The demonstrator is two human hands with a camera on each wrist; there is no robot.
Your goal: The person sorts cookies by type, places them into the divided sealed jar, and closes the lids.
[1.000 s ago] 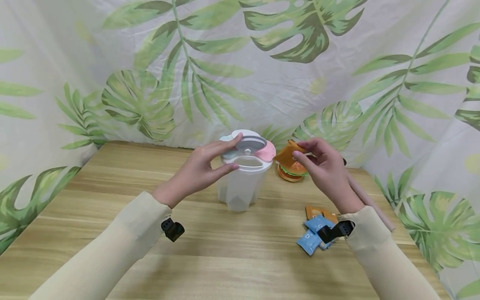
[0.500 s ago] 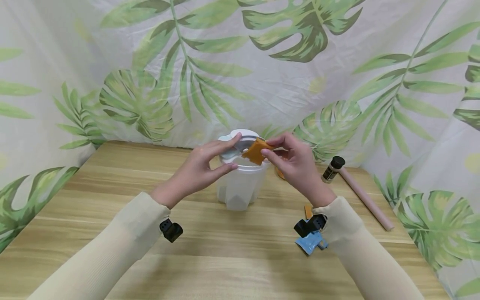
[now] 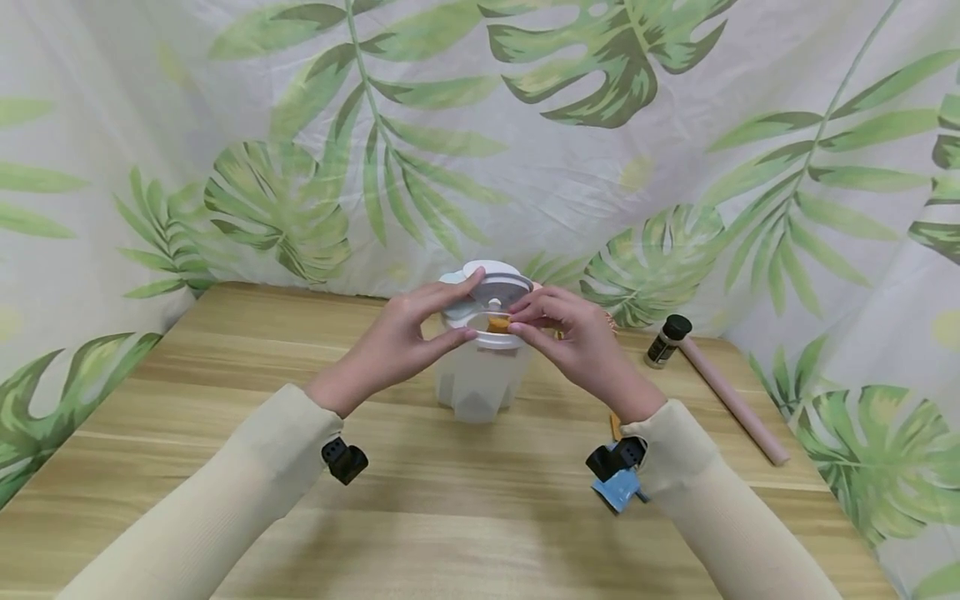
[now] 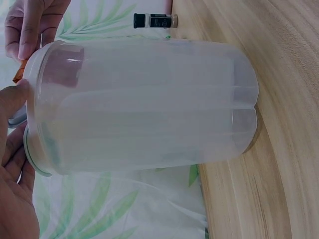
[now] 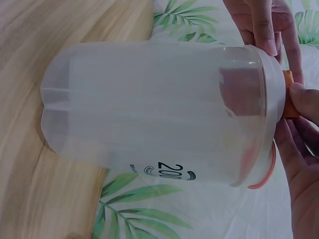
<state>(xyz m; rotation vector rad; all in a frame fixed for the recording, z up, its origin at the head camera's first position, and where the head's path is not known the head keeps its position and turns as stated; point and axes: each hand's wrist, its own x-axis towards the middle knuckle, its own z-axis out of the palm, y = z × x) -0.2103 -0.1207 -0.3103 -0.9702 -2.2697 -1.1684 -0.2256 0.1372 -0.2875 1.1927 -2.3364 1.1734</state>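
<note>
One orange packet (image 3: 498, 325), pinched in the right hand (image 3: 572, 337), points down into a canister (image 3: 480, 385), long axis vertical; opposite, the left hand (image 3: 393, 337), spread wide, touches its rim (image 3: 495, 342).

A person's left hand (image 3: 408, 337) touches the lid (image 3: 495, 342) of a translucent container (image 3: 480, 385) on a wooden surface (image 3: 360, 508), while the right hand (image 3: 573, 337) pinches an orange packet (image 3: 499, 325) at the lid's opening. Rightward are a blue packet (image 3: 617, 490), a black-capped bottle (image 3: 664, 343) and a pinkish rod (image 3: 738, 406).

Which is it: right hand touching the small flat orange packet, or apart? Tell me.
Touching: the right wrist view shows the right hand pinching the small flat orange packet, thumb against it.
</note>
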